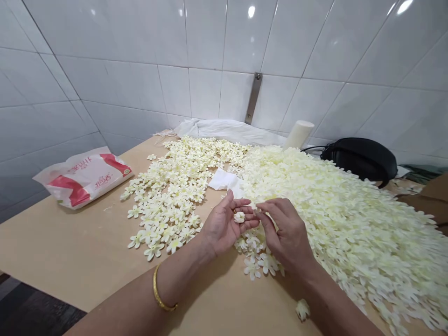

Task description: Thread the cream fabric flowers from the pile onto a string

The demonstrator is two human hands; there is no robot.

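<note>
My left hand point(226, 221) is palm up with its fingers slightly curled, and it holds a small folded white artificial flower point(239, 217) on the fingers. Close by on the right, my right hand point(285, 228) pinches a small pale piece between thumb and index finger, near the left fingertips. That piece looks like a petal layer, though the fingers mostly hide it. Loose artificial flowers point(168, 205) with yellowish centres lie left of the hands. A large pile of pale flower layers point(336, 219) spreads out on the right. One folded flower point(302, 310) lies beneath my right forearm.
A white and red plastic packet point(87, 177) lies on the tan table point(87, 242) at the left. White paper point(224, 179) sits between the flower piles. Behind the right pile are a white cylinder point(299, 134) and a black bag point(362, 159). A tiled wall point(206, 91) stands behind.
</note>
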